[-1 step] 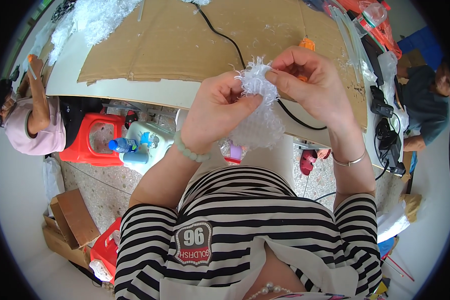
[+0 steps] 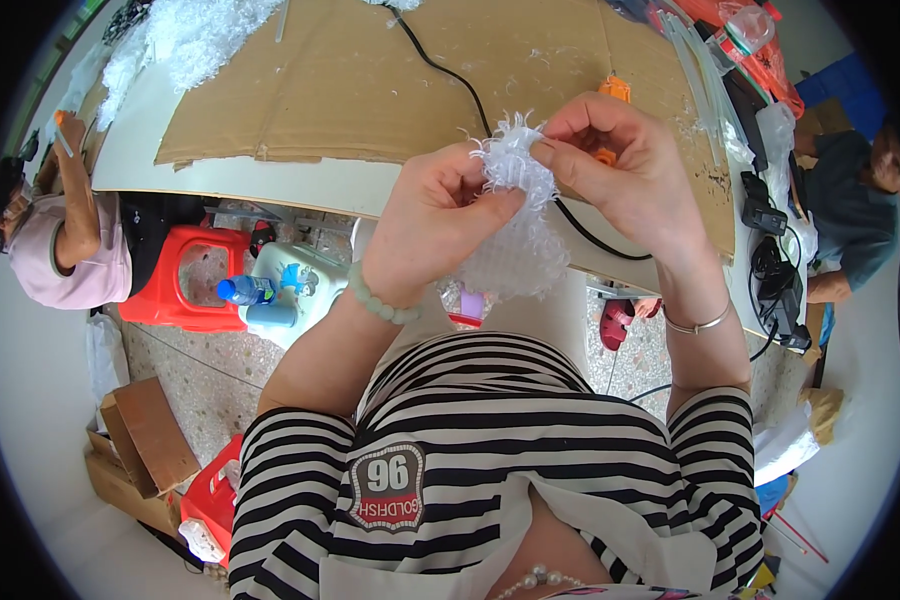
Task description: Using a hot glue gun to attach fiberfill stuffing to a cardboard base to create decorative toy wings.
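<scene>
Head view: both hands are raised in front of the chest, above the near edge of the table. The left hand point(image 2: 435, 225) pinches the white, fluffy, shredded-plastic tuft point(image 2: 515, 215) between thumb and curled fingers on its left side. The right hand point(image 2: 620, 165) grips the tuft's upper right edge with thumb and forefinger; the remaining fingers are curled over it. The tuft sits between the two hands, its spiky fringe standing up at the top and its lower, denser part hanging below the palms. Compared with the earlier frame, no change in grasp or position is visible; both hands hold the tuft in the same place.

A pale green bead bracelet point(image 2: 382, 303) circles the left wrist and a thin silver bangle point(image 2: 698, 323) the right. Behind the hands, a brown corrugated cardboard sheet point(image 2: 350, 80) covers the white table point(image 2: 270, 180), with a black cable point(image 2: 450, 75) running across it. A pile of loose white plastic shreds point(image 2: 185, 35) lies at the far left corner. Below the table edge stand a red plastic stool point(image 2: 185, 280) and a blue-capped bottle point(image 2: 245, 290).
</scene>
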The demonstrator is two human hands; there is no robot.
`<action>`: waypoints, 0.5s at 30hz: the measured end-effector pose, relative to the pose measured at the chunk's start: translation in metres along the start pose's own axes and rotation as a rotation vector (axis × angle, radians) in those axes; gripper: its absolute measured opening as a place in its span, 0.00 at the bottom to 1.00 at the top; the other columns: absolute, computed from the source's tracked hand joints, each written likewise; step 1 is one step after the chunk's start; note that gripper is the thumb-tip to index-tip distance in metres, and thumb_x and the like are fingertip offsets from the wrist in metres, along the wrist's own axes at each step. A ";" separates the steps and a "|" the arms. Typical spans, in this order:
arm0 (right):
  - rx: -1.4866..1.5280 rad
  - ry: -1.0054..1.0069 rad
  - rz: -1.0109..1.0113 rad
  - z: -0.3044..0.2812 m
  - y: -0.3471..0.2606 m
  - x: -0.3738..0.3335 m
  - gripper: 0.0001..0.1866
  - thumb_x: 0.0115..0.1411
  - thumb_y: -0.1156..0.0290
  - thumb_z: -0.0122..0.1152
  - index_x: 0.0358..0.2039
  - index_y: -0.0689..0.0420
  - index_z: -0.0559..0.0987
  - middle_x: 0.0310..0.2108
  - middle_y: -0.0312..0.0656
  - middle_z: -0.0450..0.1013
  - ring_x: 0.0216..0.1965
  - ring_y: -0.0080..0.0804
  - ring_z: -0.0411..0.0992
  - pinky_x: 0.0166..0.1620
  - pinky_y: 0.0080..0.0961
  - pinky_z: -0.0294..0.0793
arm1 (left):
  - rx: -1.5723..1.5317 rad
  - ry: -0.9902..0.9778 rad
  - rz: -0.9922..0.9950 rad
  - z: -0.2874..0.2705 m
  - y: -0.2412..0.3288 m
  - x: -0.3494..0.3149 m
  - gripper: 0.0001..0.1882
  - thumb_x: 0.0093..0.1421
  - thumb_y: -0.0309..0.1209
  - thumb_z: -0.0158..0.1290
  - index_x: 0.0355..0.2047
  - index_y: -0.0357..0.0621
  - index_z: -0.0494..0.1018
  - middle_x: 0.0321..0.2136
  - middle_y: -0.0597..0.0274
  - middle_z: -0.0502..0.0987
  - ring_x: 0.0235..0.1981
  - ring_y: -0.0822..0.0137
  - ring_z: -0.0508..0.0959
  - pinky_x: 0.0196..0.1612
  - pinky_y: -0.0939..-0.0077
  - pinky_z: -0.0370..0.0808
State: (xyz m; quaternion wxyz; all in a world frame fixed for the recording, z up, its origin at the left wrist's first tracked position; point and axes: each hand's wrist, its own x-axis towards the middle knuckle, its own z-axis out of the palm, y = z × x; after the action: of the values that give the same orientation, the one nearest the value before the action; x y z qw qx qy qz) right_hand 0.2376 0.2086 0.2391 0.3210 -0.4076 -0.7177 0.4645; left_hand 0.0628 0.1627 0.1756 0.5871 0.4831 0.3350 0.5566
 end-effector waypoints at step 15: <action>-0.750 0.074 -0.814 0.002 0.002 -0.005 0.11 0.46 0.84 0.59 0.32 0.62 0.79 0.30 0.41 0.70 0.29 0.34 0.69 0.32 0.26 0.67 | -0.096 -0.019 -0.057 -0.005 0.003 0.001 0.09 0.54 0.18 0.54 0.36 0.37 0.74 0.29 0.70 0.76 0.28 0.82 0.72 0.31 0.87 0.68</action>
State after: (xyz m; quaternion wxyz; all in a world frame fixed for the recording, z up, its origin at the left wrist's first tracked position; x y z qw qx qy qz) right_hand 0.2386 0.2035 0.2363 0.3324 -0.1995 -0.9218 0.0012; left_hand 0.0575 0.1643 0.1772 0.6283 0.4499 0.3157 0.5506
